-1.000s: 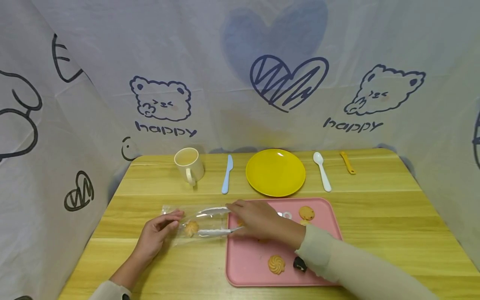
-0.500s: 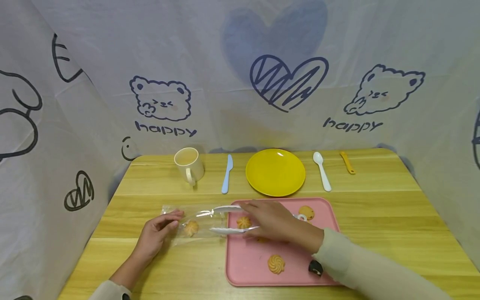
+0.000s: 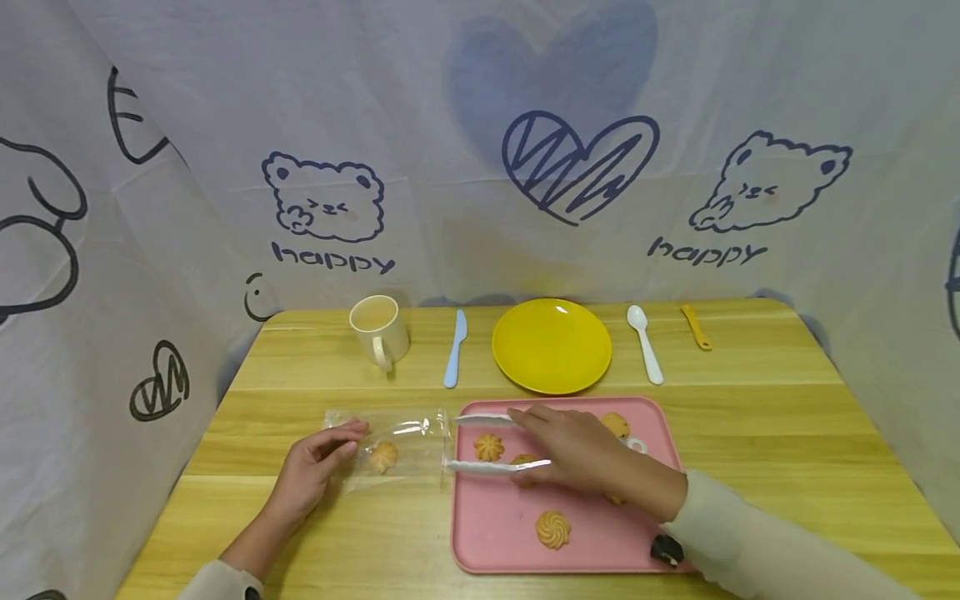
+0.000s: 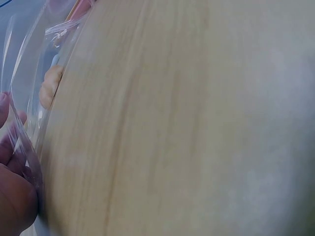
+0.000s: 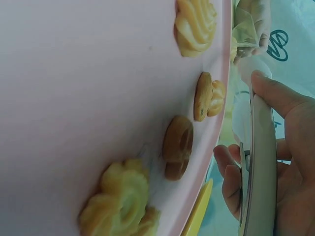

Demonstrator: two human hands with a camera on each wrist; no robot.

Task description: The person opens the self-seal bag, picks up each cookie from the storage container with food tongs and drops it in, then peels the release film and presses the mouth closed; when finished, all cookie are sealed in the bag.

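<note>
A clear plastic bag (image 3: 420, 446) lies on the table, its mouth toward the tray, with a flower-shaped cookie (image 3: 383, 456) inside. My left hand (image 3: 306, 473) pinches the bag's closed end; the left wrist view shows fingers (image 4: 6, 142) on the film. White tongs (image 3: 489, 468) are gripped in my right hand (image 3: 573, 448), thumb along one arm in the right wrist view. Their arms are spread, with the tips by the bag's mouth and nothing held. Beneath them on the pink tray (image 3: 480, 542) sit a flower-shaped cookie (image 3: 489, 447) and another cookie, partly hidden.
The tray also bears a swirl cookie (image 3: 552, 530) and a speckled round cookie (image 3: 617, 424). Along the back stand a cream mug (image 3: 390, 337), a light blue knife (image 3: 453, 350), a yellow plate (image 3: 552, 346), a white spoon (image 3: 645, 342) and a small yellow handle-like piece (image 3: 696, 327).
My right hand has moved right over the tray, drawing the tongs out of the bag. The cookie stays in the bag, and my left hand keeps its place.
</note>
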